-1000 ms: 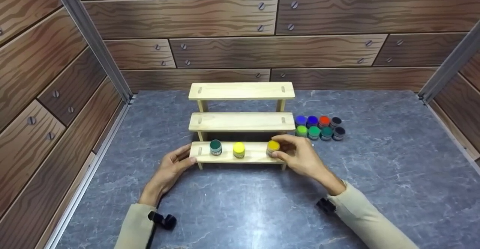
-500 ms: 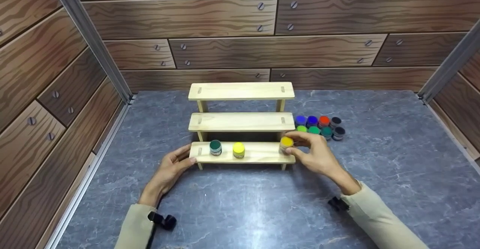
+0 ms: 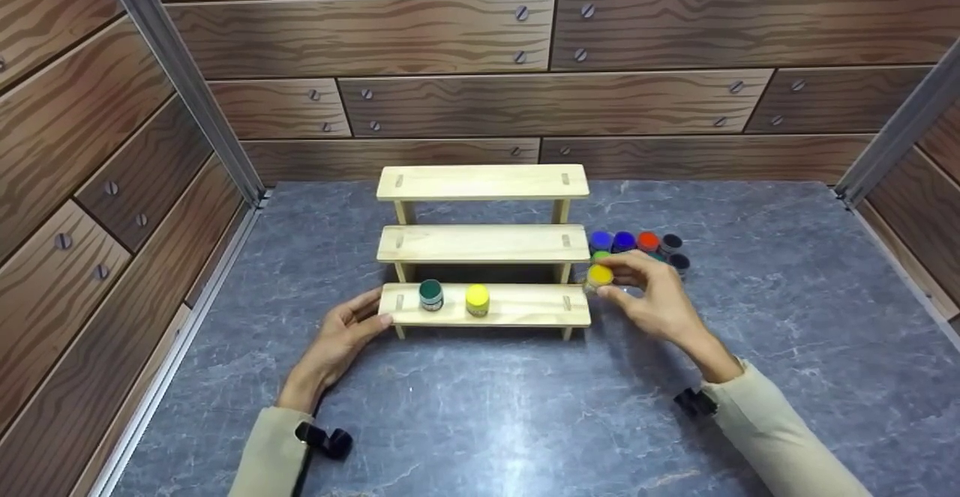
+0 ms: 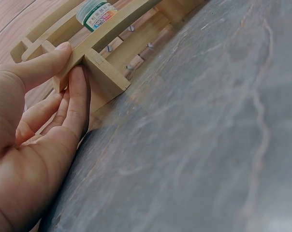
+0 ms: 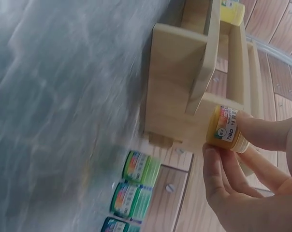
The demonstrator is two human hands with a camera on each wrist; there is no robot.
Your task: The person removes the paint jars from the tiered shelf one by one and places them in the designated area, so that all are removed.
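My right hand [image 3: 656, 298] pinches a small paint jar with an orange-yellow lid [image 3: 599, 276], just past the right end of the lowest step of a three-tier wooden rack [image 3: 525, 304]. In the right wrist view this jar [image 5: 223, 128] is held between thumb and fingers, beside the rack's end panel. With the left hand [image 3: 341, 339] I grip the left end of that same step, thumb [image 4: 51, 65] on top and fingers beneath. A dark green paint jar [image 3: 431, 295] and a bright yellow paint jar [image 3: 478, 300] stand upright on the lowest step.
Right of the rack, two rows of paint jars stand on the grey marbled table [image 3: 465, 422]; a blue jar [image 3: 623, 242] and a red jar [image 3: 648, 241] are in the back row. My right hand partly covers the front row. Wood-patterned walls [image 3: 480, 103] enclose the table.
The right hand has carried the orange-yellow jar rightward, from over the lowest step to beyond its right end. The left hand and the other two jars on the step have stayed put.
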